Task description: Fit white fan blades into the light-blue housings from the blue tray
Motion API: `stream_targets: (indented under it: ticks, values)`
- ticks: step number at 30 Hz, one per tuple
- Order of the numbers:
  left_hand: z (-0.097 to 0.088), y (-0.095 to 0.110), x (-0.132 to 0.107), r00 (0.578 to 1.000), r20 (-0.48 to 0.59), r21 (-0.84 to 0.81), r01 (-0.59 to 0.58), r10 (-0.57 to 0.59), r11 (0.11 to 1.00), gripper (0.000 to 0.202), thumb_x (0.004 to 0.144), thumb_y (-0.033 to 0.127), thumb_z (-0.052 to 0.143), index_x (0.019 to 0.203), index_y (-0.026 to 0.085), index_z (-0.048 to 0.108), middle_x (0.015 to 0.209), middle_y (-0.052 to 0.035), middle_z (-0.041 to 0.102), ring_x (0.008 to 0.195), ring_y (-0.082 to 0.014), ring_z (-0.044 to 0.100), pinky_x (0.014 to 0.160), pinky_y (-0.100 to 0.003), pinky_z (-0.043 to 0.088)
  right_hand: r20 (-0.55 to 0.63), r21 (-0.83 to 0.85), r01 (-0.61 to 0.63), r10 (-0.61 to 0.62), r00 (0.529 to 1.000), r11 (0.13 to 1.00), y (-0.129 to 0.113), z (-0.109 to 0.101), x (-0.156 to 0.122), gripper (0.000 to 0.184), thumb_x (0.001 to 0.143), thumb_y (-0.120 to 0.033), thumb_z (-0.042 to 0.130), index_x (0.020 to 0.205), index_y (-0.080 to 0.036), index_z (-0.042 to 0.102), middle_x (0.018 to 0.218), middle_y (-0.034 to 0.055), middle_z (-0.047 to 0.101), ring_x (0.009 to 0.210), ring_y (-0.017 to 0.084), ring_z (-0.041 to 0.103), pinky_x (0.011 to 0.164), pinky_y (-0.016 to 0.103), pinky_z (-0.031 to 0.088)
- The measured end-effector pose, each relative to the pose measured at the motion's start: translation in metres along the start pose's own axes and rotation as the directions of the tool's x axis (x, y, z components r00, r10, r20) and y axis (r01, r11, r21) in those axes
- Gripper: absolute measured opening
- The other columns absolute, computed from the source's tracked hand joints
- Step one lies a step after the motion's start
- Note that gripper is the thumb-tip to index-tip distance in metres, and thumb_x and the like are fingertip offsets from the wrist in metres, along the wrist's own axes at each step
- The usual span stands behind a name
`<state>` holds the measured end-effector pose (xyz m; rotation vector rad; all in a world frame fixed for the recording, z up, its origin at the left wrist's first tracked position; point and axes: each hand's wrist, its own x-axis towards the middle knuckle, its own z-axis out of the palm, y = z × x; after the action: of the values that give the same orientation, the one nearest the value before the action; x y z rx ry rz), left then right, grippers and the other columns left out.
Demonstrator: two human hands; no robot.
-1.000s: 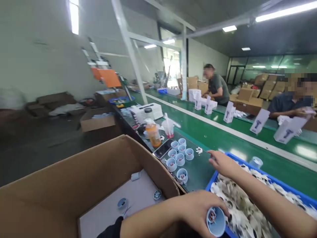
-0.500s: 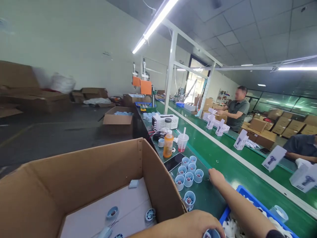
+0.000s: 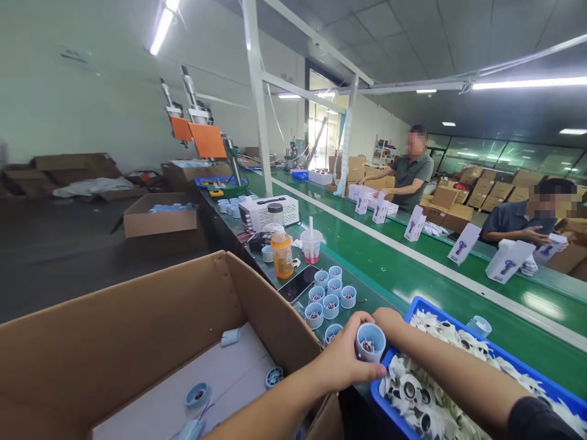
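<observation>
My left hand [image 3: 342, 362] grips a light-blue round housing [image 3: 369, 342] with a coil inside, holding it up above the table's near edge. My right hand [image 3: 389, 320] is pressed against the housing's far side, fingers curled; whether it holds anything is hidden. Several more of these blue housings [image 3: 329, 294] stand in a cluster on the green table just beyond. Below my right forearm is a blue bin [image 3: 420, 303] heaped with white fan impellers [image 3: 410, 391].
A big open cardboard box [image 3: 137, 318] at my left holds a few loose blue parts. A phone [image 3: 298, 283], an orange bottle [image 3: 281, 253] and a cup with a straw [image 3: 310, 244] stand past the housings. Two people work across the green conveyor [image 3: 413, 263] among white cartons [image 3: 507, 261].
My left hand rose with the blue housing from the bottom edge to mid-frame. My right hand drew back from the table near the cluster and met the housing. The view swung.
</observation>
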<state>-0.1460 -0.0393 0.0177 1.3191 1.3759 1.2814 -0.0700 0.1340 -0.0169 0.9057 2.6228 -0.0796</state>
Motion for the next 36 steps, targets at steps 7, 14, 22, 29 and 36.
stream_targets:
  ticks: [7, 14, 22, 29, 36]
  values:
    - [-0.013, 0.019, -0.012, 0.991, -0.016, 0.088, -0.13, 0.132, 0.988, 0.065, 0.065, 0.038, 0.076, 0.123, 0.019, 0.054, 0.127, -0.0117, 0.063, 0.113, -0.0284, 0.059, 0.1, -0.043, 0.044, -0.201, 0.312, 0.073, -0.009, 0.98, 0.947, 0.007, -0.034, -0.03, 0.018, 0.098, -0.023, 0.065, 0.112, -0.012, 0.062, 0.114, 0.0083, 0.059, 0.104, 0.022, 0.059, 0.094, 0.044, 0.052]
    - [0.006, 0.034, -0.003, 0.976, 0.165, 0.422, -0.199, 0.142, 0.884, 0.063, 0.069, 0.029, 0.074, 0.127, 0.018, 0.052, 0.13, -0.0114, 0.061, 0.117, -0.028, 0.058, 0.104, -0.045, 0.045, -0.471, 0.649, 0.409, -0.084, 0.878, 0.641, 0.042, -0.058, -0.149, 0.024, 0.1, -0.014, 0.04, 0.124, -0.014, 0.044, 0.109, 0.0076, 0.059, 0.092, 0.013, 0.062, 0.083, 0.027, 0.054]
    - [0.073, 0.047, 0.022, 0.769, 0.473, 0.427, -0.628, 0.431, 0.651, 0.045, 0.082, 0.032, 0.067, 0.123, 0.02, 0.051, 0.122, -0.0112, 0.066, 0.117, -0.0283, 0.06, 0.102, -0.047, 0.047, -0.739, 0.115, 0.231, -0.072, 0.67, 0.966, 0.025, -0.017, -0.255, 0.016, 0.088, -0.011, 0.059, 0.103, -0.015, 0.063, 0.108, 0.0117, 0.055, 0.093, 0.025, 0.055, 0.077, 0.041, 0.051]
    - [0.106, 0.046, 0.011, 0.663, 0.44, 0.435, -0.747, 0.606, 0.502, 0.039, 0.085, 0.019, 0.053, 0.123, 0.018, 0.046, 0.116, -0.0123, 0.064, 0.112, -0.0263, 0.06, 0.1, -0.046, 0.048, -0.79, 0.372, 0.256, 0.16, 0.592, 0.892, 0.036, 0.01, -0.265, 0.027, 0.074, -0.004, 0.081, 0.091, -0.022, 0.072, 0.09, 0.0033, 0.046, 0.082, 0.019, 0.052, 0.074, 0.034, 0.045]
    - [0.119, 0.045, 0.012, 0.666, 0.478, 0.449, -0.746, 0.573, 0.492, 0.039, 0.087, 0.025, 0.054, 0.124, 0.019, 0.045, 0.117, -0.0121, 0.065, 0.112, -0.0259, 0.06, 0.1, -0.045, 0.048, -0.756, 0.447, 0.22, 0.234, 0.611, 0.867, 0.041, 0.027, -0.283, 0.019, 0.085, -0.012, 0.073, 0.099, -0.024, 0.073, 0.098, 0.0065, 0.047, 0.089, 0.023, 0.05, 0.078, 0.039, 0.044]
